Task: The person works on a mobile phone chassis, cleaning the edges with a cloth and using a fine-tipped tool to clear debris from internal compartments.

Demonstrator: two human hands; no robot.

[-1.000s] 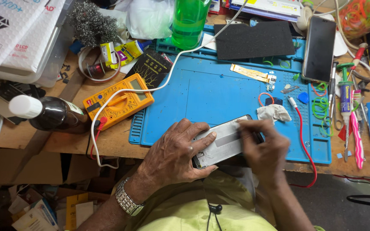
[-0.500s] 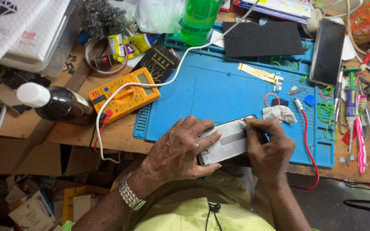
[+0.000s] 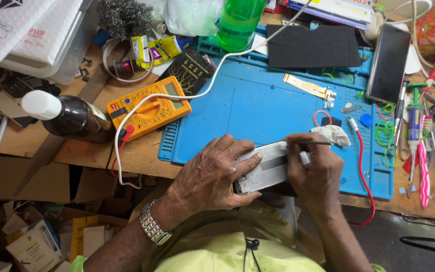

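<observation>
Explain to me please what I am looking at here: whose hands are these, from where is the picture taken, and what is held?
The picture comes from a camera worn on a person's head, looking down at their own two hands over a cluttered workbench. The left hand grips a flat silver-grey device, probably an opened phone. The right hand holds a thin metal tool against it. Beneath lies a blue work mat. Beside it sit an orange multimeter, a dark bottle with a white cap, a green bottle and a black phone.
</observation>
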